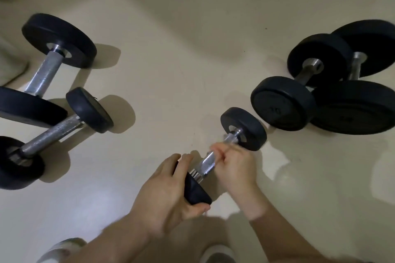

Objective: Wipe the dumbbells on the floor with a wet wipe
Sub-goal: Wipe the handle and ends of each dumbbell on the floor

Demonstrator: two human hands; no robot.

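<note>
Cream floor point(171, 49) carries black-plated steel dumbbells at nine and three o'clock. At six o'clock my left hand point(168, 190) clamps the near plate of the small black-ended chrome dumbbell point(224, 149); its axis runs toward one o'clock. My right hand point(233, 162) closes on its bar; no wipe visible, blurred. I judge bar-wiping underway; next, the far plate.

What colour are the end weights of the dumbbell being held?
Black end weights, with a silver metal handle; head view.

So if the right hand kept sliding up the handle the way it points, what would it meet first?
Most likely the far black head of the small dumbbell. The right hand is closed round its chrome handle, knuckles aimed along the bar toward that head. The larger dumbbell lies beyond it.
</note>
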